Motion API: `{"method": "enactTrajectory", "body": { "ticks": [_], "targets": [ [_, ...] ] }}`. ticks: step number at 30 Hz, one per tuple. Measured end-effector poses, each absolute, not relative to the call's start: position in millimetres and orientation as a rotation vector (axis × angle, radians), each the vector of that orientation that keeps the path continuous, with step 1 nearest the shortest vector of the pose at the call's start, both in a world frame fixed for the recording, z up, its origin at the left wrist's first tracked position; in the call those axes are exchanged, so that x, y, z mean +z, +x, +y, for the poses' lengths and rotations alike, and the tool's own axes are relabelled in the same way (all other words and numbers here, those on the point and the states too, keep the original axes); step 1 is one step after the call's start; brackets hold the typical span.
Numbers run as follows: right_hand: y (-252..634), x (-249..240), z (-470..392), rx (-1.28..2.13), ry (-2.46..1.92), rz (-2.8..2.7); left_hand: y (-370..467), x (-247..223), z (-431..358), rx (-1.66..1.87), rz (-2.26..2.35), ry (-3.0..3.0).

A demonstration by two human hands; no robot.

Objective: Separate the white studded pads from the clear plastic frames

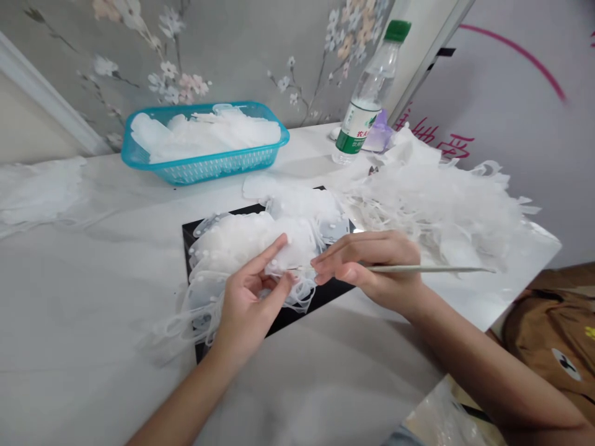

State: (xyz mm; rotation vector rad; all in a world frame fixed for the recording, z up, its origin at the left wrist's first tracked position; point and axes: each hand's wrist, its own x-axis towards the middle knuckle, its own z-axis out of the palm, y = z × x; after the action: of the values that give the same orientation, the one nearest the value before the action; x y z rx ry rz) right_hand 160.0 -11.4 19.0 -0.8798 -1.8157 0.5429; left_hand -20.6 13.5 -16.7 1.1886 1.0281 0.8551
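My left hand (pixel 253 288) pinches the edge of a translucent white plastic piece (pixel 300 238) between thumb and fingers. In my right hand (pixel 372 263) is a thin tool with a long, pale, tapered handle (pixel 432 269), held like a pen. Its fine tip meets the piece close to my left thumb; the kind of tip is too small to tell. Beneath both hands, a heap of similar translucent pieces with small knobs and thin loops (pixel 223 251) covers much of a flat black board (pixel 325 296).
Behind the board, a blue plastic basket (pixel 209 168) holds more white pieces. A green-capped water bottle (pixel 360 118) stands at the back right, beside a large pile of white strips and scraps (pixel 441 192). More white pieces (pixel 41 189) lie far left. A brown bag (pixel 553 341) sits below the table's right edge.
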Motion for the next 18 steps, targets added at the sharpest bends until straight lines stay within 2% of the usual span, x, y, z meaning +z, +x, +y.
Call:
{"method": "enactTrajectory", "body": {
  "ticks": [7, 13, 18],
  "targets": [
    [155.7, 19.0, -13.0, 0.468, -0.82, -1.959, -22.6, -17.1, 12.6, 0.834, 1.044, 1.241],
    [150.1, 11.7, -13.5, 0.109, -0.755, -2.072, -22.7, -12.9, 11.8, 0.794, 1.024, 1.264],
    [151.1, 16.5, -13.9, 0.163, -0.792, -2.042, -23.5, -16.2, 9.2, 0.812, 1.017, 1.324]
  ]
}}
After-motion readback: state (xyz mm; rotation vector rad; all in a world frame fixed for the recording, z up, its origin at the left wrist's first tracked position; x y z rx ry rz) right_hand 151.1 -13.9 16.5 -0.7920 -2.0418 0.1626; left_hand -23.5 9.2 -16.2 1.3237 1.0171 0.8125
